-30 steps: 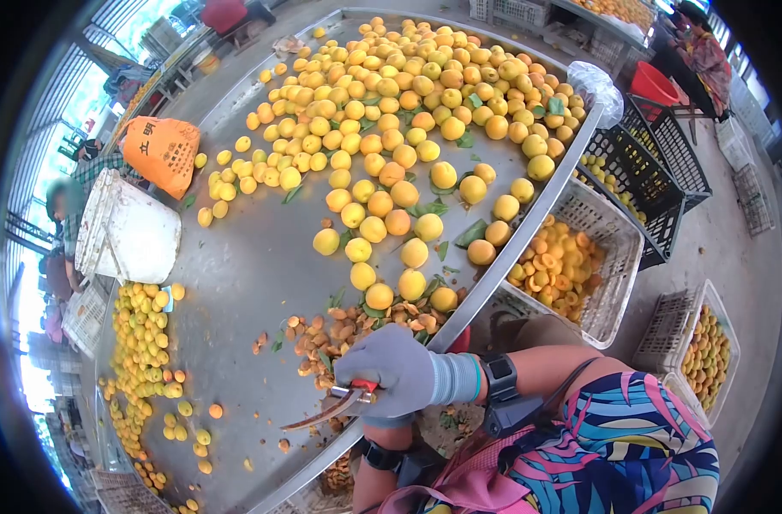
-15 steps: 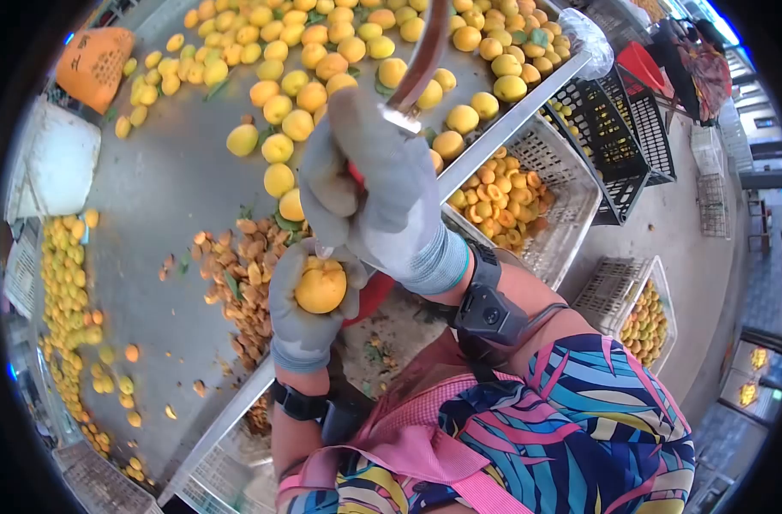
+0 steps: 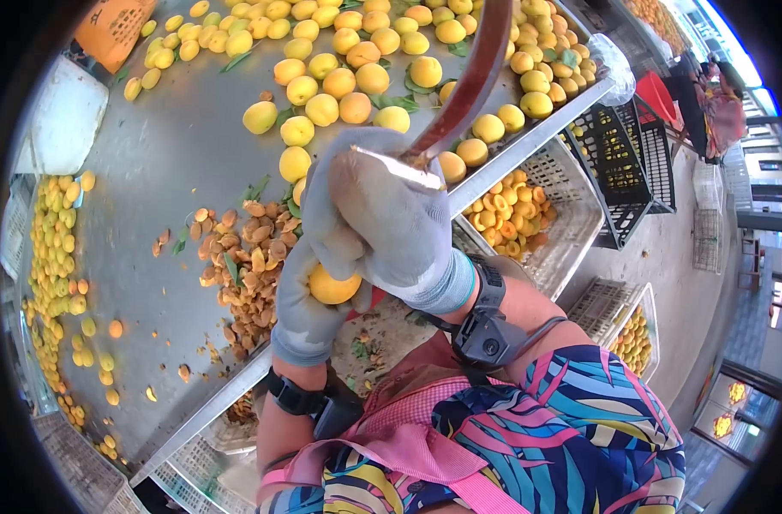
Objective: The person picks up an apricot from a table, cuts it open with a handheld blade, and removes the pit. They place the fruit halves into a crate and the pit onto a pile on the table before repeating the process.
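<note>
My left hand point(image 3: 309, 313), in a grey glove, is closed around a whole apricot point(image 3: 332, 285) at the table's near edge. My right hand point(image 3: 386, 214), also gloved, makes a fist directly above and against the left fingers, covering the fruit's upper side. A curved brown tool point(image 3: 481, 73) with a bright metal end rises from this fist; what lies inside the fist is hidden. Left of the hands is a heap of brown apricot stones point(image 3: 255, 244). Whole apricots point(image 3: 339, 83) spread over the metal table point(image 3: 164, 176) beyond the hands.
A white crate point(image 3: 571, 218) of halved apricots point(image 3: 512, 214) stands right of the table edge. Black crates point(image 3: 618, 163) and another fruit-filled crate point(image 3: 601, 300) are further right. Along the left lie more apricots point(image 3: 52, 257), near a white container point(image 3: 63, 116). Another person point(image 3: 721, 107) is at the far right.
My right hand has moved down onto the apricot in my left hand and now covers its top. The brown tool has come down with it. The whole view has shifted slightly.
</note>
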`<state>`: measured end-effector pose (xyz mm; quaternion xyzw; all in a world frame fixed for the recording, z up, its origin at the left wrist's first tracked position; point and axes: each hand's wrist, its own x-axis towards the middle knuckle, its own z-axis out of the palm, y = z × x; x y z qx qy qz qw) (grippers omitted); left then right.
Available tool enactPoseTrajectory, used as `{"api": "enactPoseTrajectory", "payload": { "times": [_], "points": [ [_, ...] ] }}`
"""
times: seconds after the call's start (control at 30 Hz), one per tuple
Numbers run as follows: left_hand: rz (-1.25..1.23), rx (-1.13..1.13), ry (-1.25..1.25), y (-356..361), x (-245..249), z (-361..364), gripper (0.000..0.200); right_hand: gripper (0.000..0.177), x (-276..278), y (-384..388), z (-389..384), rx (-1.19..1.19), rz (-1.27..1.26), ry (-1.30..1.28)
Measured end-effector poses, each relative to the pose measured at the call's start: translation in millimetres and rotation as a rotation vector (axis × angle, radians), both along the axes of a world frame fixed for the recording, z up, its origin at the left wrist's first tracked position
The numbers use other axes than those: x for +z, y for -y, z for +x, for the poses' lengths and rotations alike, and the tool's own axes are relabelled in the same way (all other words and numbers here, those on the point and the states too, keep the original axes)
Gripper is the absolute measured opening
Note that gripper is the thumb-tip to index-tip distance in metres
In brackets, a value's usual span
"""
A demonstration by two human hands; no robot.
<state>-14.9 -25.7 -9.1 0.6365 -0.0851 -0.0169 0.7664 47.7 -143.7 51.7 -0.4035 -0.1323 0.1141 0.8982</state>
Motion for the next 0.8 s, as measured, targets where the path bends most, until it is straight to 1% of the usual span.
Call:
{"api": "enactPoseTrajectory", "payload": {
  "times": [0.03,0.07,0.1,0.17,0.2,0.27,0.3,0.37,0.4,0.43,0.47,0.5,0.53,0.57,0.6,0.67,0.7,0.77,0.8],
  "points": [
    [-0.147,0.024,-0.143,0.6,-0.4,-0.2,0.027,0.012,0.4,-3.0,-4.6,0.011,0.121,-0.065],
    [-0.296,0.048,-0.285,0.5,-0.8,-0.3,0.029,0.012,-0.1,-5.2,-4.4,0.019,0.117,-0.066],
    [-0.300,0.056,-0.283,-0.4,-3.0,-0.4,0.029,0.012,-1.1,-7.2,-4.1,-0.007,0.092,-0.052],
    [-0.035,0.059,-0.118,-2.7,-9.6,-1.1,0.033,0.014,-4.4,-10.8,-4.2,-0.061,0.043,-0.026],
    [-0.038,0.066,-0.119,-4.4,-11.4,-1.1,0.033,0.014,-6.5,-12.6,-4.3,-0.088,0.019,-0.012],
    [0.014,0.063,-0.199,-8.4,-14.1,-1.2,0.037,0.015,-12.5,-16.3,-3.7,-0.109,-0.009,0.001],
    [0.009,0.068,-0.201,-10.7,-12.4,-1.1,0.037,0.016,-16.1,-18.6,-1.3,-0.132,-0.029,0.050],
    [-0.087,0.002,-0.295,-15.4,-6.1,-0.8,0.037,0.017,-20.2,-17.9,3.0,-0.152,-0.052,0.099],
    [-0.090,0.005,-0.295,-15.6,-3.2,-0.7,0.037,0.018,-19.8,-15.5,5.2,-0.030,0.046,0.043],
    [-0.071,-0.005,-0.209,-15.2,-0.4,-0.6,0.037,0.019,-19.3,-13.9,6.1,0.093,0.143,-0.014],
    [-0.050,-0.014,-0.121,-14.9,1.3,-0.7,0.037,0.019,-19.0,-13.6,5.7,0.097,0.141,-0.013],
    [-0.052,-0.010,-0.118,-15.3,2.0,-1.9,0.037,0.020,-19.0,-13.7,5.2,0.151,0.251,-0.041],
    [0.002,0.005,-0.069,-16.0,2.6,-4.0,0.037,0.021,-19.1,-13.7,5.1,0.204,0.360,-0.069],
    [0.056,0.021,-0.020,-16.6,3.0,-5.1,0.038,0.021,-19.3,-11.3,6.4,0.216,0.320,-0.038],
    [0.055,0.027,-0.018,-16.8,2.4,-5.2,0.038,0.021,-18.7,-12.9,5.8,0.221,0.320,-0.038],
    [-0.076,-0.033,-0.024,-17.0,-1.5,-5.9,0.031,0.017,-17.6,-16.7,1.9,0.152,0.297,-0.031],
    [-0.076,-0.033,-0.024,-17.6,-6.1,-6.0,0.031,0.017,-18.3,-16.5,0.9,0.153,0.297,-0.031],
    [-0.476,-0.042,-0.434,-18.9,-16.8,-5.9,0.022,0.017,-20.6,-15.4,-1.7,0.017,-0.202,0.125],
    [-0.476,-0.044,-0.436,-19.0,-18.8,-5.3,0.022,0.017,-20.2,-16.4,-3.0,0.016,-0.203,0.123]
  ]
}}
